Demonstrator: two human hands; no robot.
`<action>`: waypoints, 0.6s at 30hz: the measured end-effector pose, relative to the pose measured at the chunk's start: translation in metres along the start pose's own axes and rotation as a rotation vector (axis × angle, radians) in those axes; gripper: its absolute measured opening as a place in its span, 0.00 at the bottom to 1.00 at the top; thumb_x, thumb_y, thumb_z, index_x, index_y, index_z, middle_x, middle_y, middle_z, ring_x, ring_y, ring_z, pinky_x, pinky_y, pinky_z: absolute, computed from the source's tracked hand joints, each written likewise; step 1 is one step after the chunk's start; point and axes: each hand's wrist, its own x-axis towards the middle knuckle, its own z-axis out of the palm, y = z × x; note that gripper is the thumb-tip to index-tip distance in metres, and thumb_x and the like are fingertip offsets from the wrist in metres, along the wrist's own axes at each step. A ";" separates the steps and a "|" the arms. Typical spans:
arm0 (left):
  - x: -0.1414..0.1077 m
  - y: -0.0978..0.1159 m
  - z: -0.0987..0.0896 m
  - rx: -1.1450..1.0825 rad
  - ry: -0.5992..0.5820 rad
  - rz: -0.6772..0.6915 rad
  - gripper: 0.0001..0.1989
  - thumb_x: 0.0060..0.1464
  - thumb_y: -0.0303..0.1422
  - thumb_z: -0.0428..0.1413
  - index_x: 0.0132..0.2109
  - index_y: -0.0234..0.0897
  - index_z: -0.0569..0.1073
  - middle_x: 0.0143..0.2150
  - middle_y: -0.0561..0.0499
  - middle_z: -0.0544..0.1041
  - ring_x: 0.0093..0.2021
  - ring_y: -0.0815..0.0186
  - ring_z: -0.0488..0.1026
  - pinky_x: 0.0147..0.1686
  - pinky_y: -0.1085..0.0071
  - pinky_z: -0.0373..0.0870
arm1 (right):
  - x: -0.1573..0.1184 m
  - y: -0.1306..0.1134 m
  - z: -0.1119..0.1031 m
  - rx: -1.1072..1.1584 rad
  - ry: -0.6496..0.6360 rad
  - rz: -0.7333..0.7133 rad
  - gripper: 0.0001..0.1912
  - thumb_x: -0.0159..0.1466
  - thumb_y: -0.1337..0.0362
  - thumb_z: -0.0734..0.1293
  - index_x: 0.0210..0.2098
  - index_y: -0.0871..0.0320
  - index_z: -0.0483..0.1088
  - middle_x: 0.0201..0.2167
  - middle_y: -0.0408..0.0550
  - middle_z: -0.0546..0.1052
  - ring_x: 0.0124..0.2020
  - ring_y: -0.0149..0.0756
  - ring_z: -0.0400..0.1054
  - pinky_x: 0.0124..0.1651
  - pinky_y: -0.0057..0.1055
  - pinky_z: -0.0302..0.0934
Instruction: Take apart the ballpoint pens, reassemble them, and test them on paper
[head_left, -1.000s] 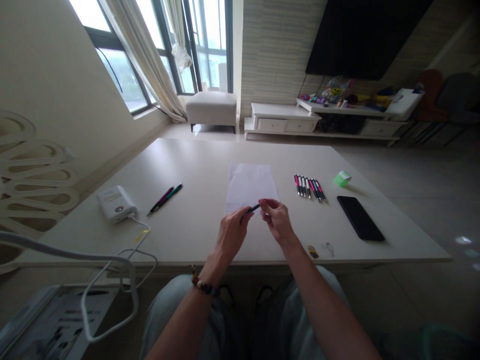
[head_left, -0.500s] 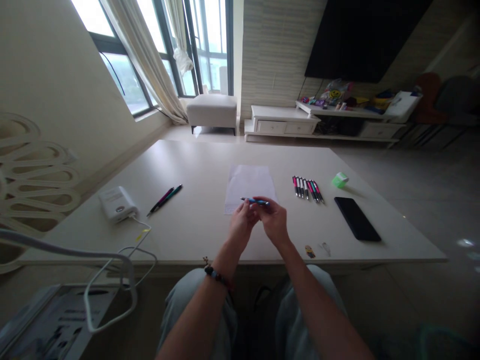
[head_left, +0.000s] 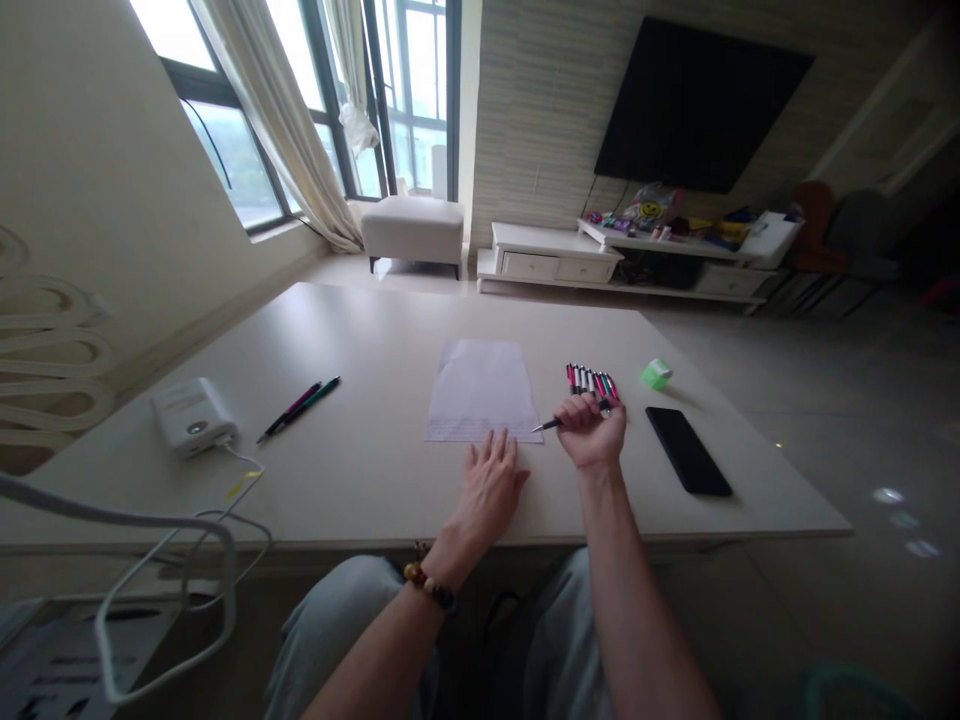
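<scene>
**Q: What lay around the hands?**

A: A long cream table (head_left: 360, 330) filled the view. At its centre lay a white sheet of paper (head_left: 480, 390). Just to the right of the sheet stood a tight row of slim pink, white and teal click pens (head_left: 590, 381), and beyond them was a small bright green block (head_left: 656, 373). A black smartphone (head_left: 688, 452) lay face down or dark, right of the right hand. Further left were two slim pens, one pink and one green (head_left: 300, 407), and a white power bank (head_left: 193, 415) with a white cable (head_left: 172, 518) trailing over the table's near edge.

**Q: Did anything stand close to the hands?**

A: Yes. The right hand's knuckles sat just below the row of pens, nearly touching them.

**Q: And the fingers?**

A: The left hand (head_left: 487, 490) lay flat on the table, fingers open and spread, their tips at the sheet's lower edge. A beaded bracelet (head_left: 428, 585) circled that wrist. The right hand (head_left: 592, 432) was curled closed, gripping a slim dark ballpoint pen (head_left: 551, 425).

**Q: Where was that pen?**

A: It lay across the fingers, its metal tip pointing left, just at the sheet's lower right corner. I could not tell whether the tip touched the paper.
</scene>
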 end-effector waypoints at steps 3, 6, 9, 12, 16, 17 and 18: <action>-0.003 -0.007 0.006 0.067 -0.034 0.005 0.24 0.62 0.38 0.43 0.61 0.32 0.59 0.65 0.40 0.58 0.65 0.52 0.52 0.60 0.49 0.51 | 0.001 -0.001 -0.002 0.060 -0.029 0.005 0.20 0.61 0.52 0.56 0.19 0.56 0.49 0.15 0.35 0.47 0.16 0.26 0.42 0.18 0.26 0.47; -0.006 -0.008 0.007 0.112 -0.030 0.012 0.24 0.63 0.39 0.42 0.61 0.33 0.59 0.64 0.40 0.59 0.65 0.53 0.52 0.60 0.50 0.51 | 0.001 -0.002 0.000 0.076 -0.060 0.021 0.20 0.60 0.49 0.57 0.20 0.56 0.52 0.15 0.35 0.48 0.16 0.26 0.43 0.18 0.26 0.47; -0.007 -0.005 0.006 0.140 -0.023 0.005 0.23 0.63 0.38 0.41 0.61 0.34 0.60 0.64 0.40 0.60 0.64 0.54 0.54 0.59 0.51 0.52 | 0.001 -0.003 0.002 0.079 -0.082 0.046 0.18 0.61 0.52 0.57 0.20 0.56 0.53 0.14 0.35 0.48 0.15 0.25 0.43 0.18 0.25 0.46; -0.008 -0.001 0.007 0.135 -0.005 -0.001 0.22 0.63 0.36 0.41 0.61 0.33 0.61 0.63 0.41 0.61 0.64 0.54 0.55 0.59 0.50 0.52 | 0.001 -0.004 0.002 0.064 -0.090 0.069 0.18 0.61 0.50 0.57 0.22 0.57 0.58 0.14 0.35 0.50 0.15 0.25 0.44 0.18 0.25 0.47; -0.010 0.000 0.010 0.119 0.026 -0.001 0.22 0.63 0.35 0.40 0.61 0.33 0.60 0.63 0.42 0.61 0.64 0.54 0.54 0.60 0.50 0.51 | 0.003 -0.005 0.001 0.021 -0.091 0.090 0.19 0.60 0.49 0.58 0.24 0.57 0.61 0.14 0.34 0.51 0.15 0.24 0.44 0.17 0.24 0.47; -0.010 0.000 0.011 0.118 0.030 -0.001 0.22 0.63 0.35 0.40 0.61 0.33 0.60 0.63 0.42 0.61 0.64 0.54 0.54 0.60 0.50 0.51 | 0.004 -0.005 0.001 0.014 -0.090 0.090 0.18 0.60 0.50 0.58 0.23 0.57 0.61 0.14 0.34 0.51 0.14 0.24 0.44 0.17 0.24 0.47; -0.010 0.000 0.011 0.116 0.033 -0.001 0.22 0.63 0.35 0.40 0.61 0.33 0.60 0.63 0.42 0.61 0.64 0.54 0.54 0.60 0.50 0.51 | 0.005 -0.005 0.002 0.007 -0.087 0.089 0.17 0.60 0.51 0.58 0.24 0.57 0.62 0.14 0.34 0.52 0.14 0.24 0.43 0.17 0.24 0.46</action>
